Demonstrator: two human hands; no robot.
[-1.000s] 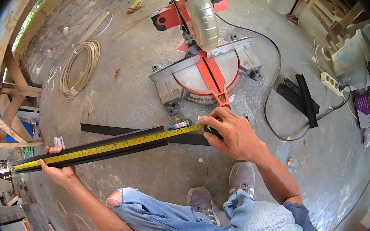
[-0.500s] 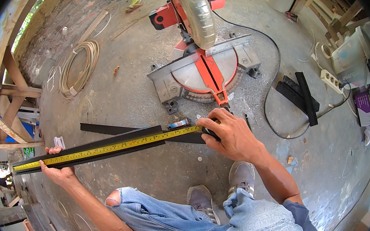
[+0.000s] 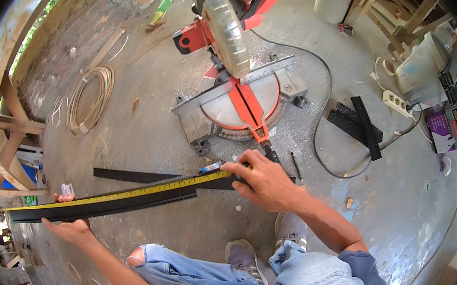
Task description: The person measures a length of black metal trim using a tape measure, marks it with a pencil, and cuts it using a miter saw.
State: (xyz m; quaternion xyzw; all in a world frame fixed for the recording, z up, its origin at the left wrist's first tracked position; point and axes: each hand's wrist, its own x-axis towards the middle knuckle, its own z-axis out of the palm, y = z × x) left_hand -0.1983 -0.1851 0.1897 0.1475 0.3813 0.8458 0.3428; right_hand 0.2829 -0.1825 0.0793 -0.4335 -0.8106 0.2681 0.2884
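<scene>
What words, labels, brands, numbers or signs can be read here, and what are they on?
I don't copy wording or figures, but printing shows on:
Yellow tape measure: scale marks; figures too small to read reliably.
Saw fence: ruler-like scale, too small to read.
Purple box: printed lettering, not copied here.
Pale plastic tub: faint lettering, blurred.

The tape measure's blade [image 3: 202, 180] is yellow with dark markings, the strip [image 3: 122, 203] black, the mitre saw [image 3: 239, 96] red and grey, the jeans [image 3: 192, 275] blue (faded in patches).
</scene>
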